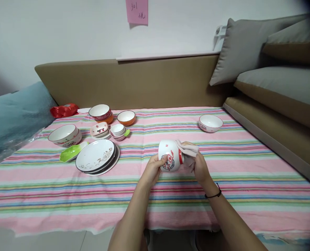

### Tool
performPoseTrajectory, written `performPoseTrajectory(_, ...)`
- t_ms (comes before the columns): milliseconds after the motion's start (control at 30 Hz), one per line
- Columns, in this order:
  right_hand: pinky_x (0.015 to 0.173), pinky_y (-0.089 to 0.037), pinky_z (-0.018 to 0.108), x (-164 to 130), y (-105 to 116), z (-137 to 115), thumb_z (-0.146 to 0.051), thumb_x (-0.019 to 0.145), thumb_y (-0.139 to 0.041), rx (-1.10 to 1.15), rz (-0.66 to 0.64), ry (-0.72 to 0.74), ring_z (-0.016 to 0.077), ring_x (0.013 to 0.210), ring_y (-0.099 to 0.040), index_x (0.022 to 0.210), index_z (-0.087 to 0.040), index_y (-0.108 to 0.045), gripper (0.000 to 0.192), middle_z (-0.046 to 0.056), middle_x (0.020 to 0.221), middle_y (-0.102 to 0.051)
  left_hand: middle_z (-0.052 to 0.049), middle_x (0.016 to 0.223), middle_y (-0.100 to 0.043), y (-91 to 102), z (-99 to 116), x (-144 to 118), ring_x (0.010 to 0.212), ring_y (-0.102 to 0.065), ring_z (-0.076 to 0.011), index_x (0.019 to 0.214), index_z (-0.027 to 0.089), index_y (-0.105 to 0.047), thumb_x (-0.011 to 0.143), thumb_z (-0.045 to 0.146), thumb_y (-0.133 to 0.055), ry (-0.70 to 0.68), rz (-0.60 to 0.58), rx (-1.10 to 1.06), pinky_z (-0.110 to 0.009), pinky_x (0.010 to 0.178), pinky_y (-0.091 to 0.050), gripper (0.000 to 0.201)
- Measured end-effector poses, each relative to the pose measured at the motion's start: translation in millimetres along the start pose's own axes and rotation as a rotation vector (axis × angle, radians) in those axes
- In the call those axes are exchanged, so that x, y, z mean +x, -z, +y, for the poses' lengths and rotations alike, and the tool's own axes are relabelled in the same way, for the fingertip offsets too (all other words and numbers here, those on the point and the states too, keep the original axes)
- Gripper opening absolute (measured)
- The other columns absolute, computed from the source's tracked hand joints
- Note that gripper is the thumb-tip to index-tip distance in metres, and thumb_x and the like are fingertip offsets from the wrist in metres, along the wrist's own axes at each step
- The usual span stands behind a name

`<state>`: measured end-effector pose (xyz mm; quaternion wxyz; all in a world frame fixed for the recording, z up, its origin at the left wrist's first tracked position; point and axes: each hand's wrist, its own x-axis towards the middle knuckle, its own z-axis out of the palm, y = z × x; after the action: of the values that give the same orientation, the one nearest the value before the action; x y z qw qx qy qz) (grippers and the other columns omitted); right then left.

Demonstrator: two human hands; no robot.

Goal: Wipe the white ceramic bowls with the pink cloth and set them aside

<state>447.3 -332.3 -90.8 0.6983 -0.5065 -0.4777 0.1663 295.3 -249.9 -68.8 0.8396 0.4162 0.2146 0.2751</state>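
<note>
White patterned bowl held above striped tablecloth, tipped sideways, axis running roughly nine to three o'clock, red-banded end toward three. Left hand nearer, gripping bowl from eight o'clock; right hand closed on pale cloth against banded end, at three.

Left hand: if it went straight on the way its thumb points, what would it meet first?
The bowl, already in the left hand; beyond it, probably the cloth, though depth is unclear.
</note>
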Motion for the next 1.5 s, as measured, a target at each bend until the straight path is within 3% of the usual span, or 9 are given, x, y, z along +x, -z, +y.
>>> performPoseTrajectory(133,0.095,-0.046,0.046,-2,2,-5,-0.039,0.091,-0.039,-0.058,-0.066,0.046,0.0245,0.104,-0.058,0.09,-0.025,-0.07,0.034,0.006,0.109,-0.062,-0.01,0.073,-0.071,-0.5,0,-2,0.067,-0.063,-0.0186,0.082,0.008,-0.073,0.063,0.039,-0.08,0.008,0.0,-0.038,-0.028,0.066,-0.045,0.037)
performPoseTrajectory(233,0.095,-0.045,0.047,-3,4,-8,-0.047,0.092,-0.035,-0.143,-0.13,0.171,0.0262,0.104,-0.058,0.088,-0.024,-0.069,0.042,0.007,0.107,-0.061,-0.01,0.077,-0.072,-1.0,-3,0,0.07,-0.065,-0.0201,0.085,0.008,-0.072,0.063,0.038,-0.08,-0.01,0.002,-0.08,-0.028,0.066,-0.046,0.038)
performPoseTrajectory(400,0.101,-0.039,0.048,-8,3,-7,-0.033,0.093,-0.038,-0.338,-0.169,0.322,0.0266,0.115,-0.051,0.109,-0.026,-0.064,0.032,0.007,0.118,-0.058,-0.011,0.086,-0.073,-1.3,-8,7,0.082,-0.068,-0.0229,0.09,0.009,-0.071,0.071,0.034,-0.075,-0.056,0.067,-0.247,-0.033,0.079,-0.05,0.032)
performPoseTrajectory(567,0.104,-0.038,0.05,-11,-4,-6,-0.017,0.089,-0.038,-0.454,-0.226,0.366,0.0262,0.123,-0.046,0.127,-0.027,-0.053,0.042,0.008,0.129,-0.05,-0.012,0.101,-0.073,-1.8,-5,11,0.101,-0.066,-0.0243,0.111,0.01,-0.065,0.089,0.031,-0.054,-0.043,0.105,-0.447,-0.037,0.095,-0.046,0.032)
performPoseTrajectory(733,0.106,-0.036,0.054,-16,-15,-3,-0.011,0.085,-0.039,-0.469,-0.12,0.422,0.0278,0.128,-0.042,0.131,-0.026,-0.048,0.05,0.009,0.133,-0.046,-0.01,0.099,-0.074,-4.6,-3,12,0.095,-0.068,-0.0197,0.126,0.012,-0.057,0.096,0.031,-0.037,-0.025,0.163,-0.591,-0.035,0.099,-0.043,0.041)
performPoseTrajectory(1067,0.105,-0.039,0.052,-30,-34,-3,-0.013,0.088,-0.036,-0.388,0.155,0.266,0.0251,0.124,-0.047,0.127,-0.024,-0.052,0.044,0.009,0.13,-0.05,-0.009,0.103,-0.073,-2.2,-2,15,0.093,-0.068,-0.0172,0.137,0.014,-0.046,0.097,0.031,-0.034,-0.023,0.233,-0.665,-0.033,0.1,-0.041,0.045)
performPoseTrajectory(1267,0.104,-0.038,0.051,-30,-38,-3,-0.02,0.092,-0.035,-0.296,0.25,0.205,0.0248,0.121,-0.049,0.117,-0.024,-0.058,0.035,0.009,0.125,-0.054,-0.007,0.099,-0.074,2.0,-4,16,0.093,-0.068,-0.0169,0.127,0.016,-0.056,0.096,0.033,-0.038,-0.019,0.209,-0.59,-0.033,0.096,-0.045,0.04)
performPoseTrajectory(1400,0.1,-0.042,0.048,-28,-32,-1,-0.027,0.091,-0.04,-0.188,0.351,0.015,0.0251,0.117,-0.052,0.105,-0.022,-0.062,0.026,0.009,0.12,-0.058,-0.007,0.098,-0.074,5.0,-5,15,0.098,-0.067,-0.0212,0.115,0.016,-0.064,0.091,0.032,-0.05,-0.003,0.168,-0.504,-0.036,0.094,-0.047,0.032)
performPoseTrajectory(1500,0.095,-0.046,0.047,-22,-22,1,-0.033,0.09,-0.042,-0.096,0.345,-0.134,0.0262,0.112,-0.056,0.104,-0.021,-0.062,0.027,0.008,0.113,-0.063,-0.01,0.097,-0.074,5.7,-4,13,0.099,-0.067,-0.0252,0.107,0.013,-0.067,0.084,0.031,-0.059,0.02,0.106,-0.406,-0.039,0.093,-0.048,0.03)
